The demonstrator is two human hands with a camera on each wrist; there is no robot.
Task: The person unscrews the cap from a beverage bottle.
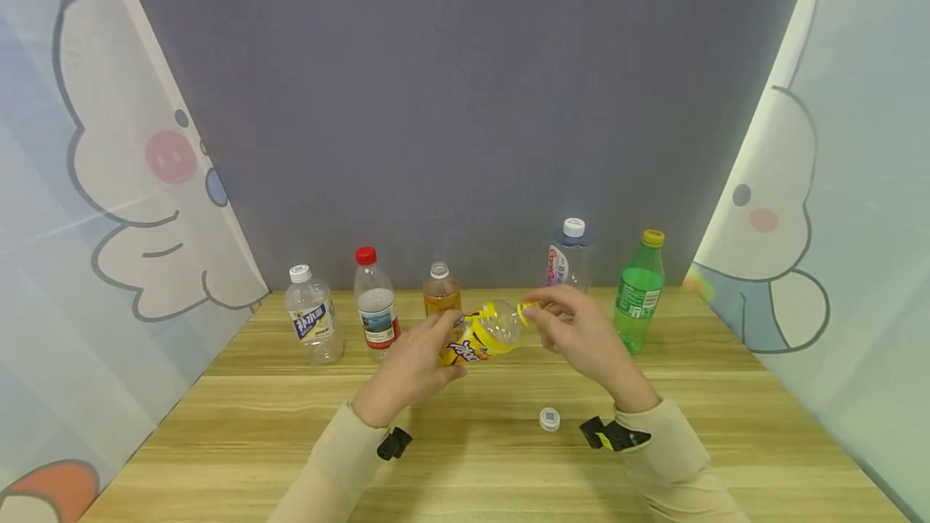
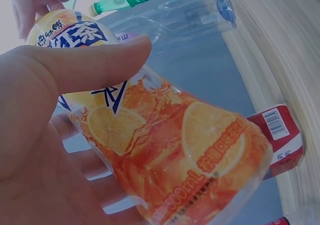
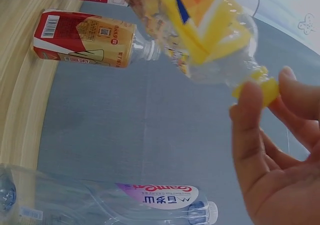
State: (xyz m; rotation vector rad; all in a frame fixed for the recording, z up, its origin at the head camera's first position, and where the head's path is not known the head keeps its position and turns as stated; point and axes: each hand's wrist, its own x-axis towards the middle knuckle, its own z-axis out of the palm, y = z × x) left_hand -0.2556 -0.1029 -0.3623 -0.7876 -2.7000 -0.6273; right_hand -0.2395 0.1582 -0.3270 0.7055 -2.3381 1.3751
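Left grip [image 1: 410,361] curled round yellow-labelled bottle [image 1: 483,339], tilted, left of and beyond loose white cap [image 1: 550,420]. Right grip [image 1: 577,337] pinched yellow cap [image 3: 270,91] at neck, couldn't tell if loosened. Amber bottle [image 1: 441,292] beyond white cap looked uncapped, likely done; green bottle [image 1: 638,297] wasn't yet.

Gotta say, it's nearly all plastic here: the yellow bottle [image 1: 483,337] is thin clear stuff, glossy at the shoulder, with a slick printed film wrap [image 2: 165,140]. Its cap [image 3: 270,91] looks like smooth solid plastic. The green bottle [image 1: 639,297] is shiny and see-through too, and the tall bottle [image 3: 95,197] is clear with moulded curves. The loose cap [image 1: 550,419] is white plastic, kinda matt. The table [image 1: 465,483] looks like smooth wood, or wood-look, streaky grain, soft sheen. The backdrop [image 1: 465,103] seems to be flat matt cloth, the curtains [image 1: 865,160] thinner, lightly creased fabric. Sleeves [image 1: 330,458]: soft, dull cloth.
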